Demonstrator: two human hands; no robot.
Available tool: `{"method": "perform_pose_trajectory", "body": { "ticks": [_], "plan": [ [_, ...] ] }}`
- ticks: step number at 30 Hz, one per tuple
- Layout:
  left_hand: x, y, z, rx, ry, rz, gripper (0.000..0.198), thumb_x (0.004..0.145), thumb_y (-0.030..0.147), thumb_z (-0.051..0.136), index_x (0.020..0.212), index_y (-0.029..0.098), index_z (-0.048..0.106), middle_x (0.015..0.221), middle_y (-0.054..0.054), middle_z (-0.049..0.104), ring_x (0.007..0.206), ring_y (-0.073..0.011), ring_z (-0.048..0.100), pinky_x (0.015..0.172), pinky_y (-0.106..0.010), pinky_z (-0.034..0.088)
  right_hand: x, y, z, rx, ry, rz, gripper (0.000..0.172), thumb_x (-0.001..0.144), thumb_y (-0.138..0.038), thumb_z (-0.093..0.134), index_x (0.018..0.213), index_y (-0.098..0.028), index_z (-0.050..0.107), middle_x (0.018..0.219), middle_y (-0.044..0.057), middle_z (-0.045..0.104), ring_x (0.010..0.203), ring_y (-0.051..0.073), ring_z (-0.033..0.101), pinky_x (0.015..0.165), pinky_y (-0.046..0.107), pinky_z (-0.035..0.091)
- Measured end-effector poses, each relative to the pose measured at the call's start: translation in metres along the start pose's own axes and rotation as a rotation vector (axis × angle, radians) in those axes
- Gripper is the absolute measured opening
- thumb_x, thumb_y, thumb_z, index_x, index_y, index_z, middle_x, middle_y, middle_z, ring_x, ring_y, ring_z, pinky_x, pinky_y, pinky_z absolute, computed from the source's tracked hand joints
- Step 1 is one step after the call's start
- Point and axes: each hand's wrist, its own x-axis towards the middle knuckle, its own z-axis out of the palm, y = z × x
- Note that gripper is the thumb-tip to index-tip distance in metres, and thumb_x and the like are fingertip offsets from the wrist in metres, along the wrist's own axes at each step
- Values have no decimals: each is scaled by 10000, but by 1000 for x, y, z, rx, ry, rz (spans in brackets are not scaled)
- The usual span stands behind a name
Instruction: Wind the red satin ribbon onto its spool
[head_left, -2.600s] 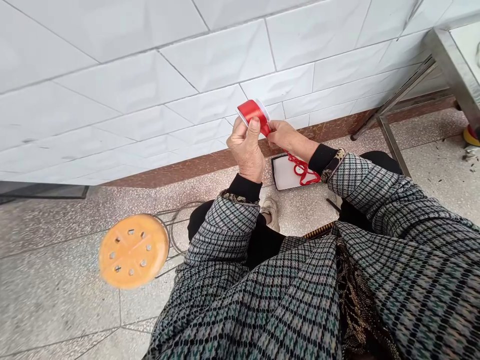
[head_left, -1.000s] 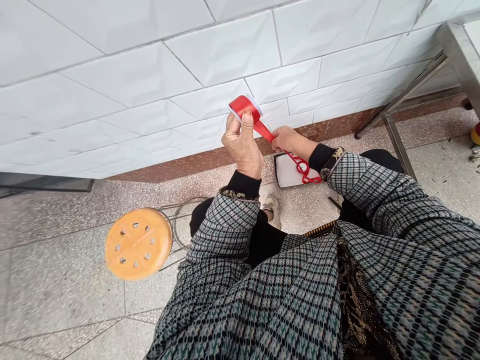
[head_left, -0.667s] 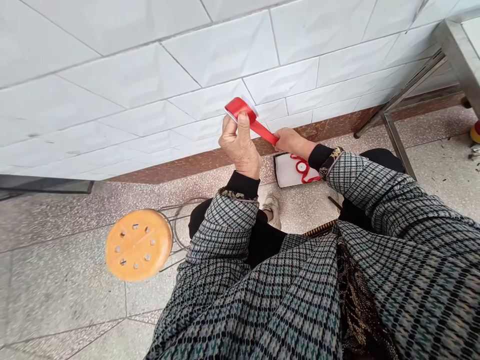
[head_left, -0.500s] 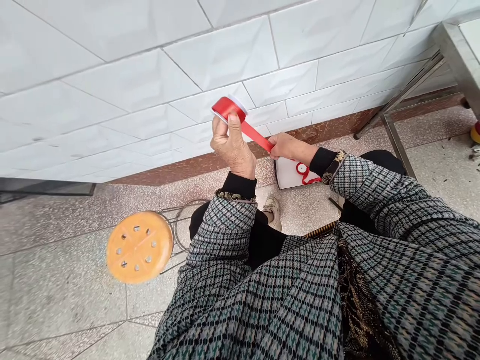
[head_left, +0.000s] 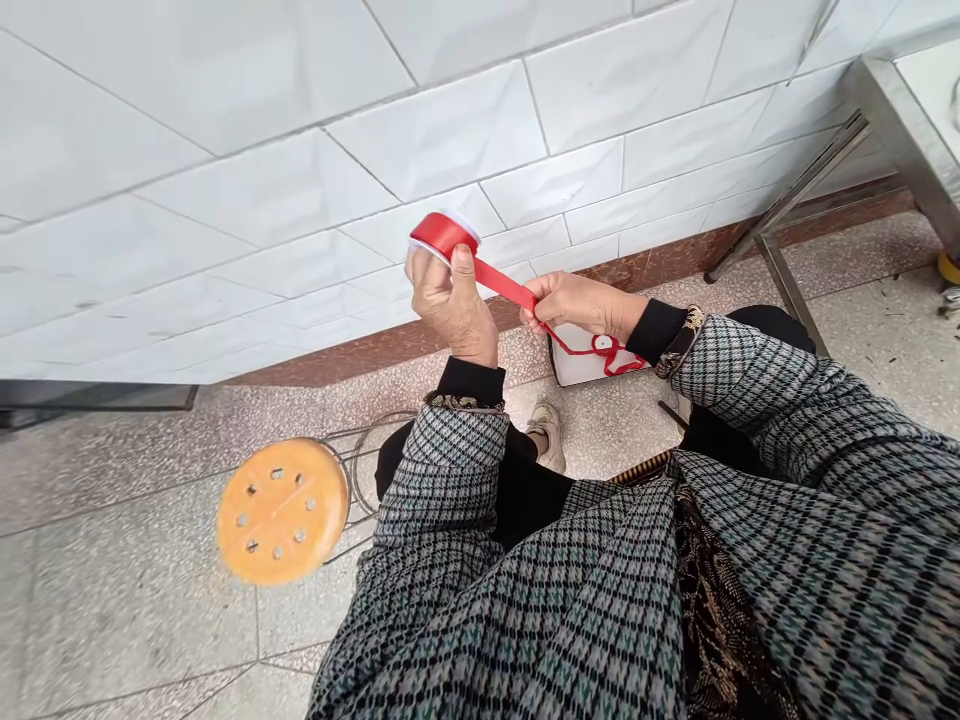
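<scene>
Right hand (head_left: 577,302): fingers pinched together on red ribbon strip (head_left: 505,284). Left hand (head_left: 454,305): fingers clamped round ribbon spool (head_left: 444,235), held aloft. Risk: left grip easing could let spool spin, strip slacken; thin red strand (head_left: 574,352) below might tangle. Count: two hands, one spool, one orange stool (head_left: 282,510), one tray (head_left: 574,371) with one small roll (head_left: 602,343), one table (head_left: 892,110), one tiled wall (head_left: 465,125).

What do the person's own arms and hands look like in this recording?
The left hand and right hand are bare, without gloves. The left sleeve and right sleeve are black-and-pale-grey checked fabric with muted green flecks. Each ends in a black band with gold-coloured patterning; beyond it shows a plain black inner cuff at the wrist.
</scene>
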Motion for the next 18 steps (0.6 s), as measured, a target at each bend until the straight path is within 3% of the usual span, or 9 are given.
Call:
{"method": "perform_pose_trajectory", "body": {
  "ticks": [4, 9, 13, 18],
  "plan": [
    [1, -6, 13, 35, -38, 31, 442, 919, 626, 723, 1163, 262, 776, 1165, -65, 748, 1242, -294, 688, 1078, -472, 567, -2, -3, -6, 61, -89, -139, 254, 795, 73, 537, 697, -160, 565, 671, -33, 591, 621, 63, 500, 619, 166, 414],
    [-5, -32, 31, 45, -5, 90, 456, 976, 665, 602, 982, 249, 787, 1047, -65, 770, 1107, -261, 724, 1046, -456, 570, -2, -9, -13, 196, -138, -295, 237, 841, -12, 631, 724, -175, 506, 741, -34, 594, 669, 63, 506, 707, 189, 479],
    [-7, -38, 32, 28, -72, 65, 514, 979, 717, 537, 879, 266, 763, 988, -67, 788, 1028, -249, 730, 987, -438, 583, -10, -19, -16, 216, -114, -215, 270, 818, -64, 708, 735, -185, 481, 791, -22, 614, 703, 71, 512, 720, 205, 484],
    [-5, -34, 27, 69, -150, 103, 711, 947, 853, 417, 940, 231, 762, 1110, -89, 803, 1113, -247, 721, 1032, -495, 519, -21, -30, -15, 231, -6, -92, 294, 800, -51, 698, 746, -190, 444, 834, -25, 616, 686, 67, 484, 771, 240, 487]
  ]
}}
